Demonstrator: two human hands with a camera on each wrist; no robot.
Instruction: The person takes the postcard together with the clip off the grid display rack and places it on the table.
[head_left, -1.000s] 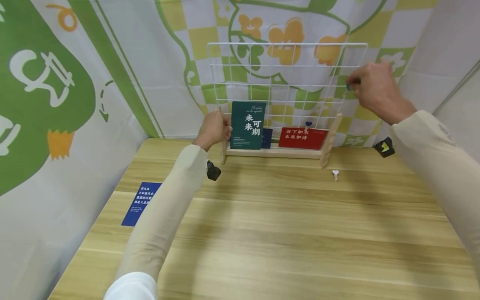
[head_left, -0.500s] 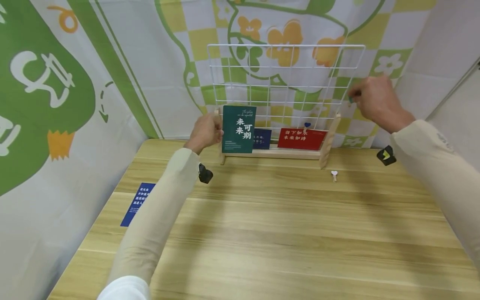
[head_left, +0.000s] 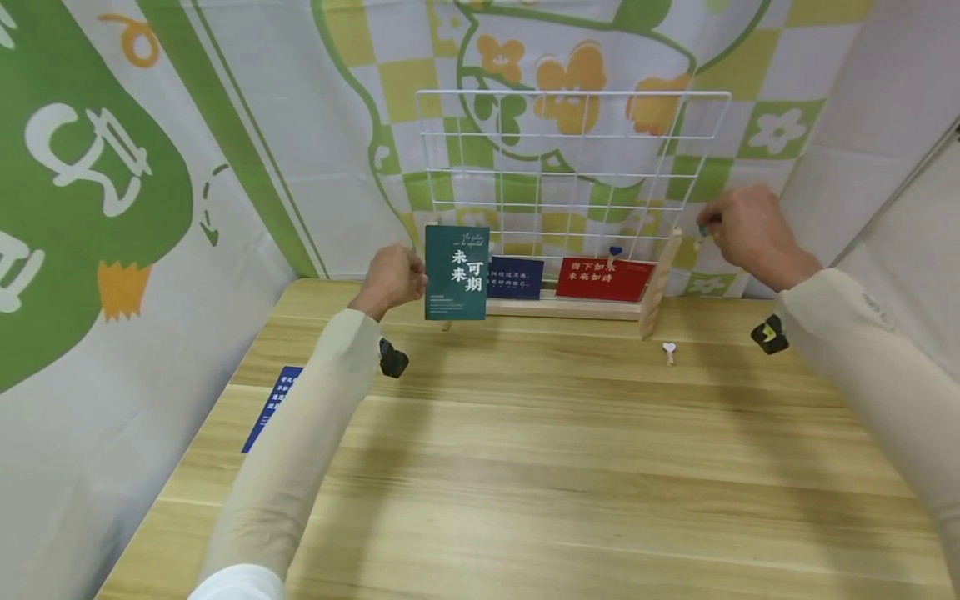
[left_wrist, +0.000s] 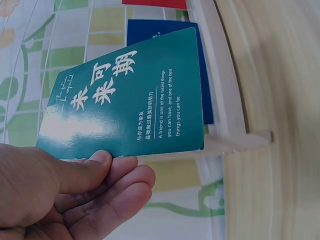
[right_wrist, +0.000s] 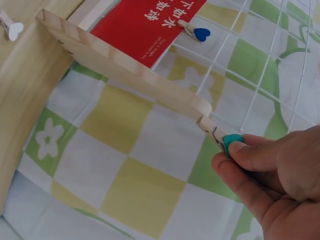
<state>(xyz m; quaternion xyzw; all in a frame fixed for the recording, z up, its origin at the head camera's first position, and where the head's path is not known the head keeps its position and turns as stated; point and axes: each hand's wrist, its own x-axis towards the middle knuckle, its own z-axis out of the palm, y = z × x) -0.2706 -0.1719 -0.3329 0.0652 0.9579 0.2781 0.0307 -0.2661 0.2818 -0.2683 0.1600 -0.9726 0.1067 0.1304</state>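
My left hand (head_left: 388, 279) has drawn the green card (head_left: 456, 272) lower and toward nine o'clock, baring more of the blue card (head_left: 515, 278) behind; my right hand (head_left: 757, 236) has come down too. The green card's lower edge overlaps the rack's wooden base (head_left: 573, 308) in view, and tabletop (head_left: 570, 467) stretches toward six o'clock. At eleven o'clock my left thumb and fingers pinch that card's left edge; at one o'clock my right ones pinch the teal-headed clothespin (right_wrist: 218, 139).

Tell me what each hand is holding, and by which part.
Left hand: the green card, pinched at its left edge. Right hand: a small wooden clip, pinched at its teal end.
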